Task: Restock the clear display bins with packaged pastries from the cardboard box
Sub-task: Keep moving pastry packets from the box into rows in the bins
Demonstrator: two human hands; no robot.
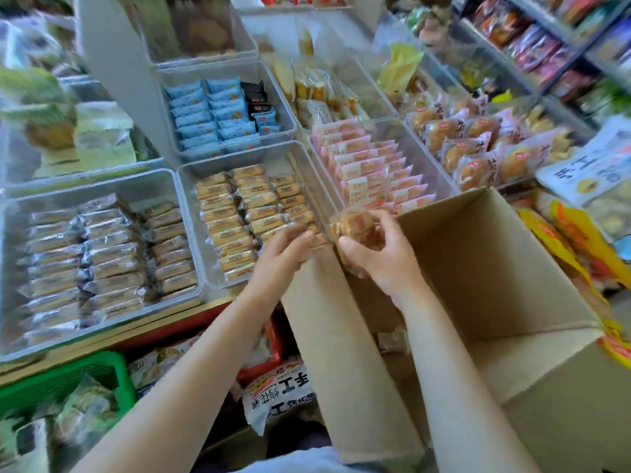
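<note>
- Although most of the clear bins already look well stocked, the restocking reads as late rather than finished: the cardboard box [478, 302] at about four o'clock of the view shows a nearly bare floor, with only one small wrapped item [392, 340] plainly visible inside.
- The right hand [379, 249] has its fingers and thumb curled round a clear-wrapped golden pastry [358, 227], held above the box's far left corner, just beside the bin of pink packets [372, 172] at twelve o'clock from it.
- The left hand [286, 249] has its fingers extended, the tips at the near right corner of the bin of tan biscuits [252, 216]; motion blur hides whether they touch a packet or pinch anything, so I cannot tell its grip.
- Done, by my reading: the tan bin has rows reaching close to its near wall, the silver-wrapped bin [88, 261] at nine o'clock is filled in three columns, and the blue-packet bin [218, 114] at eleven o'clock is mostly full.
- Left, by my reading: the held pastry needs a home, the last item must come out of the box, and the pink bin has open room along its right side.
- Which bin the held pastry belongs in is unclear; its wrapper is too blurred to match.
</note>
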